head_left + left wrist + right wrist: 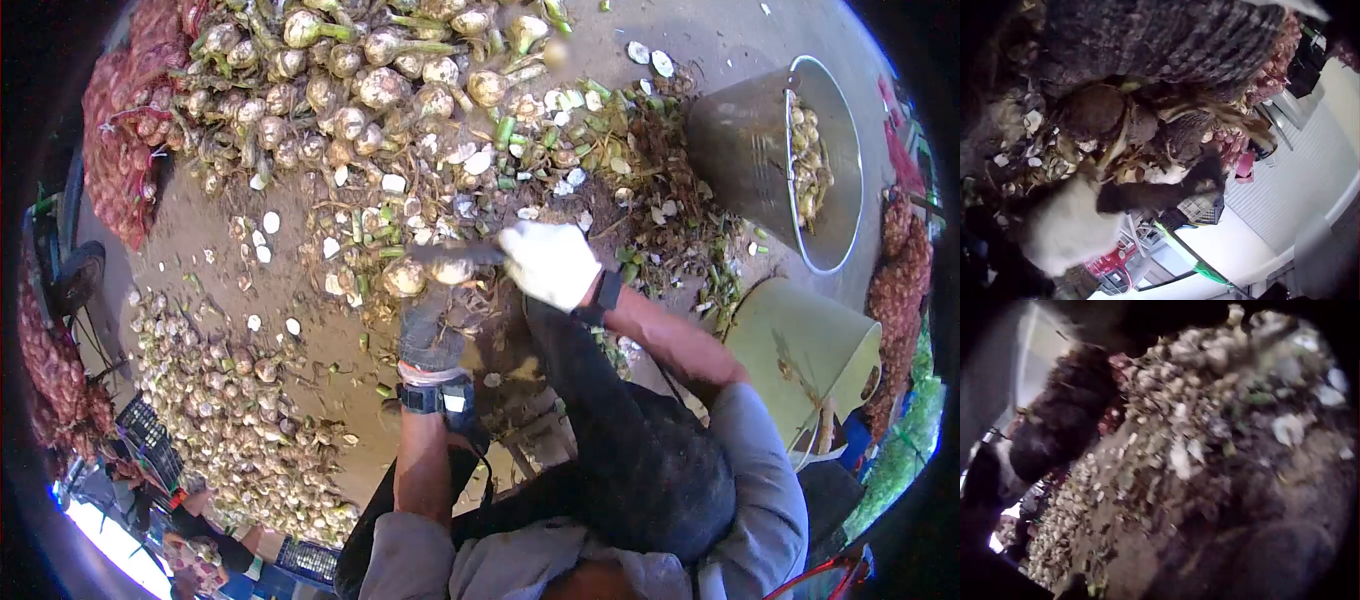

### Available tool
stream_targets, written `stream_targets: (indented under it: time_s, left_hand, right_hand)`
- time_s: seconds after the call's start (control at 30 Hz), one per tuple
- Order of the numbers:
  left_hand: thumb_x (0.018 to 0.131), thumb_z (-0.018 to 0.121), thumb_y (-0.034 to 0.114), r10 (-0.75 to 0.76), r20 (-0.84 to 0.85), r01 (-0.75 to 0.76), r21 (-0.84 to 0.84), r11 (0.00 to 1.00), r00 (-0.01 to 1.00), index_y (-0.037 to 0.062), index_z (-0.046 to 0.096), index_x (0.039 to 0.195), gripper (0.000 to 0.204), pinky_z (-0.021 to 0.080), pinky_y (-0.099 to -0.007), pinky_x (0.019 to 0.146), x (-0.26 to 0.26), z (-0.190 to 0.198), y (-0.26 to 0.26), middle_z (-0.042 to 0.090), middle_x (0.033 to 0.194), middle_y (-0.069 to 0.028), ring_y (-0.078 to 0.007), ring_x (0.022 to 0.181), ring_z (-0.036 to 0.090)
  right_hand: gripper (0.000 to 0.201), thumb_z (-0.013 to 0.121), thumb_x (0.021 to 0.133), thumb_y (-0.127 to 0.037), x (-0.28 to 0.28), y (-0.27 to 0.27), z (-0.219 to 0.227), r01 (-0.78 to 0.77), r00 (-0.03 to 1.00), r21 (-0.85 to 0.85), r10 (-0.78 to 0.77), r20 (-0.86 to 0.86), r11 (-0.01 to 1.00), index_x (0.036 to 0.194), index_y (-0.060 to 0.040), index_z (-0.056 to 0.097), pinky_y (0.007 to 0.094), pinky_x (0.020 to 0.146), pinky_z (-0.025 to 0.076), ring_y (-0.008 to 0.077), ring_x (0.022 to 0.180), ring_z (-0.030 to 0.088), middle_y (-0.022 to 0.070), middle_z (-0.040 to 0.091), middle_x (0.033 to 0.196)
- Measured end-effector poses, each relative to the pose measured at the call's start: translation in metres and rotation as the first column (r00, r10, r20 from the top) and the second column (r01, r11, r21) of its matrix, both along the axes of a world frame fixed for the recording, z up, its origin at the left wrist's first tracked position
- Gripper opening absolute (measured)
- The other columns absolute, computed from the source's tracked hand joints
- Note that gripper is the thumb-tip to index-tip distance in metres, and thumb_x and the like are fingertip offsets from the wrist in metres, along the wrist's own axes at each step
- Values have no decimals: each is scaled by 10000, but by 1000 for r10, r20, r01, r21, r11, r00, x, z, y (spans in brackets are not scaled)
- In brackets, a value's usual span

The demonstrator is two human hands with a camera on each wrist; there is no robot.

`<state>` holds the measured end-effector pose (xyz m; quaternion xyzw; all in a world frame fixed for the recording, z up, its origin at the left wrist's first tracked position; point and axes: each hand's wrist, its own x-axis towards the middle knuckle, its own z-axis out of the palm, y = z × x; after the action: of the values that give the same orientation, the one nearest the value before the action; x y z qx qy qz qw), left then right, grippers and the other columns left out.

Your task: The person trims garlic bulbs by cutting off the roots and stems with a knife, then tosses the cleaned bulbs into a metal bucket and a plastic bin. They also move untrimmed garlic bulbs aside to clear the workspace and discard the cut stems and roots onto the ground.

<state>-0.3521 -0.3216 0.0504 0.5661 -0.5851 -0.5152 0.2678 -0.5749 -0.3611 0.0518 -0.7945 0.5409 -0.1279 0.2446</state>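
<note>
My left hand (432,332), in a dark grey knit glove, grips garlic low over the heap of trimmings. One pale garlic bulb (404,278) shows at its fingertips, and a second bulb (453,270) sits beside it under the blade. In the left wrist view, curled dark fingers (1094,112) have dry stalks (1229,115) among them. My right hand (553,265), in a white glove, holds a knife (462,254) whose dark blade points left across the bulbs. The right wrist view is blurred, with the dark glove (1063,419) at its left.
A large pile of untrimmed garlic (340,90) lies ahead, and trimmed bulbs (230,400) spread at left. A metal bucket (740,140) with garlic inside leans at right, near a pale green bucket (800,350). Red mesh sacks (120,130) stand at the far left. Cut stalks litter the ground.
</note>
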Motion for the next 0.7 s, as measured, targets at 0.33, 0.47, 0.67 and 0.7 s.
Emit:
stream_targets:
  time_s: [0.33, 0.47, 0.67, 0.7]
  left_hand:
    - [957, 589, 263, -126, -230, 142, 52, 989, 965, 32, 533, 1293, 411, 554, -355, 786, 17, -24, -7, 643, 1142, -108, -215, 954, 651]
    - [949, 600, 260, 513, -624, -92, 579, 810, 589, 31, 533, 1294, 419, 553, -357, 789, 4, -10, 0, 634, 1164, -106, -216, 962, 649]
    - [913, 649, 286, 475, -631, -53, 568, 821, 614, 16, 510, 1305, 496, 561, -386, 850, -7, -7, -4, 629, 1175, -111, -244, 1017, 642]
    - [898, 668, 252, 103, -397, 23, 299, 954, 912, 27, 493, 1325, 513, 549, -398, 884, 17, -40, 9, 622, 1192, -115, -241, 1059, 627]
  right_hand:
    - [188, 576, 867, -255, 0, 11, 18, 190, 978, 93, -197, 73, 977, 858, -69, 554, 437, 556, 502, 341, 662, 629, 142, 606, 753]
    - [101, 528, 845, -167, -8, 2, -5, 48, 978, 86, -29, -207, 995, 894, -92, 576, 435, 521, 516, 307, 660, 651, 125, 613, 744]
    - [126, 560, 822, -188, -4, 16, 38, -12, 1000, -75, 12, 0, 997, 893, -84, 574, 425, 519, 512, 307, 659, 646, 120, 605, 748]
    - [123, 559, 824, -187, -4, 19, 25, 30, 997, -7, -31, -75, 1000, 892, -86, 574, 436, 520, 509, 311, 661, 647, 121, 607, 743]
